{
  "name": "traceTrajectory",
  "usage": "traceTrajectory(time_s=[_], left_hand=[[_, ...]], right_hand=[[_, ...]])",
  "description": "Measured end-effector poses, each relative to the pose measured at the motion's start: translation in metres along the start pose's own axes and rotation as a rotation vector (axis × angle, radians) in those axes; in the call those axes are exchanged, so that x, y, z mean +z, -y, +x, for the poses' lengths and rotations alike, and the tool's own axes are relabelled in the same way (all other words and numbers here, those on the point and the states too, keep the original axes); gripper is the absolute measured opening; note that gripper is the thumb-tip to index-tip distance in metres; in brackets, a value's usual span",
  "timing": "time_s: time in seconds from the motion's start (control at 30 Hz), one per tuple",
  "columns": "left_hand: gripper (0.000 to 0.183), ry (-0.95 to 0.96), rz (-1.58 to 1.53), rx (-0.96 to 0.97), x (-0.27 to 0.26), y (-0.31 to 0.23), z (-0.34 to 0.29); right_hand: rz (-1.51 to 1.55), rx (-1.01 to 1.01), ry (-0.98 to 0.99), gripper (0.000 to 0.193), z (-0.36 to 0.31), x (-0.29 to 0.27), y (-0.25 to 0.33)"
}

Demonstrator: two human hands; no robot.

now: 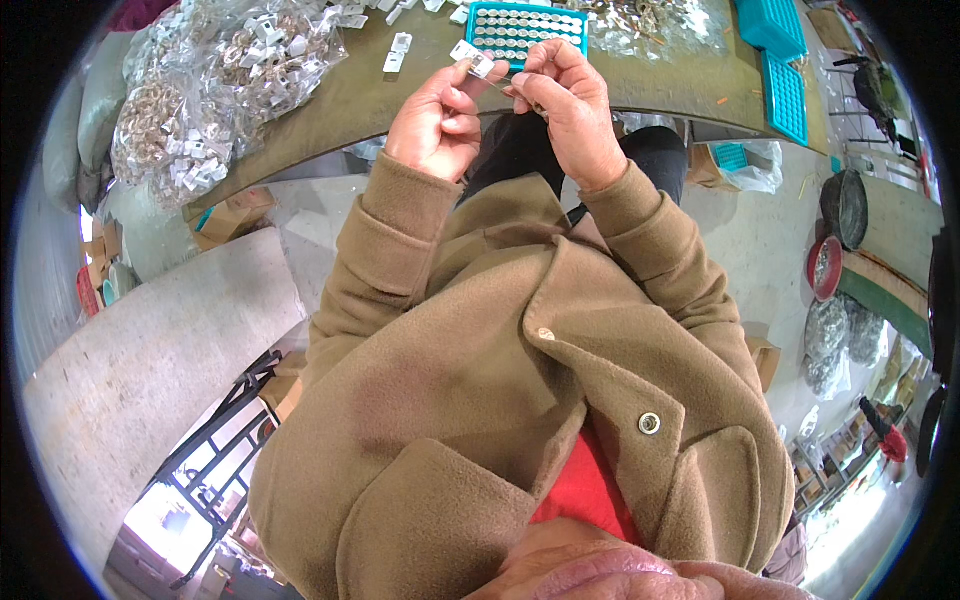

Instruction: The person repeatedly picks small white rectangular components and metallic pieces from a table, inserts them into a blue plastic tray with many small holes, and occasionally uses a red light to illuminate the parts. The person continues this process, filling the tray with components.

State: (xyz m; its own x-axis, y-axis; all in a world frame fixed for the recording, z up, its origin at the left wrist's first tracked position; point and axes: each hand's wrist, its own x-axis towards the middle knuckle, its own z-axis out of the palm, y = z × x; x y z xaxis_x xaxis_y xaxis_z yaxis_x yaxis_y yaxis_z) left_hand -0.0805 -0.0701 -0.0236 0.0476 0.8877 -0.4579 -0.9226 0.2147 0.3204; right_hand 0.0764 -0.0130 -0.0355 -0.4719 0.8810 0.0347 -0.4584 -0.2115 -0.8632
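Both hands are raised close together at the table's near edge. My left hand is closed, with a small white plastic piece pinched between thumb and fingers. Just right of it, my right hand has its thumb and fingers pressed together; what they pinch is too small to make out. Directly behind the hands lies a teal tray with rows of small round whitish pieces. To the left, a similar white piece rests on the brown tabletop.
Clear plastic bags full of white pieces with tan cords cover the table's left side. Loose small parts lie at the back right. Teal trays sit at the right edge. A red basin stands off to the right.
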Motion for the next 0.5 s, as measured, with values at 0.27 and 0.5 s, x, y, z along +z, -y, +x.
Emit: traceTrajectory(time_s=[0.27,0.5], left_hand=[[0.029,-0.104,0.348,0.018,-0.01,0.001,0.001],[0.027,-0.067,0.605,0.126,-0.023,0.012,0.004]], right_hand=[[-0.739,-0.098,0.033,0.009,-0.015,-0.025,-0.002],[-1.112,-0.337,-0.213,0.011,0.005,-0.062,0.016]])
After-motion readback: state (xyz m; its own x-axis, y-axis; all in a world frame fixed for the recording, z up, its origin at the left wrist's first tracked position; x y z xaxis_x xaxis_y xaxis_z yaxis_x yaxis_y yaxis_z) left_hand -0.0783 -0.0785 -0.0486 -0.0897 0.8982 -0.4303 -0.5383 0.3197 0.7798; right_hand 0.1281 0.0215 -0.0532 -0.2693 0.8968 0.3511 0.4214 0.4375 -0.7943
